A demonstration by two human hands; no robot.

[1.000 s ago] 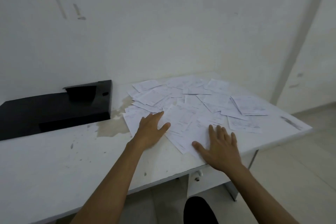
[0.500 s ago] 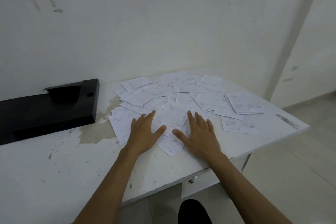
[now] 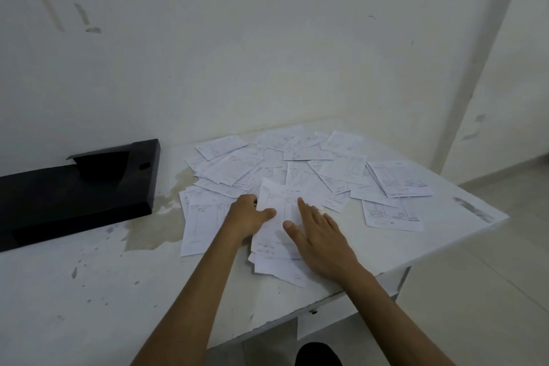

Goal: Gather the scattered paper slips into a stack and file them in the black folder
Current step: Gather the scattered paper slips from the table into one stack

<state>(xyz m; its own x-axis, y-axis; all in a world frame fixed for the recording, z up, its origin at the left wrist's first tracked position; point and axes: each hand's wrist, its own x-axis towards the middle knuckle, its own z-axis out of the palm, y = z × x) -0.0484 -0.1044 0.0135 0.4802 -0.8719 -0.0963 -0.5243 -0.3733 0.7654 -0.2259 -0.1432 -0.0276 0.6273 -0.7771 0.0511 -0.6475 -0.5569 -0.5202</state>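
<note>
A white, stained tabletop (image 3: 89, 291) set against a white wall is seen from above, from the head of a person whose two bare forearms reach forward. Dozens of printed paper slips (image 3: 297, 169) are spread loosely across the far right part of the tabletop, overlapping at every angle. A black folder (image 3: 74, 190) lies closed and flat at the left, apart from the slips, beside a brownish stain.

The left hand (image 3: 248, 217) is curled around the left edge of a slightly lifted slip (image 3: 282, 211), with the thumb on top and the fingers tucked behind it. The right hand (image 3: 318, 238) is laid flat and open, palm down, on the same small cluster of slips near the front edge, gripping nothing.

The task is judged to be at an early stage. Only a few sheets are drawn together under the hands; no squared stack has been formed. Most slips remain scattered toward the wall and the right corner, one (image 3: 392, 215) lying off by itself. The gathering, the squaring and the filing in the folder are all left to be done.
</note>
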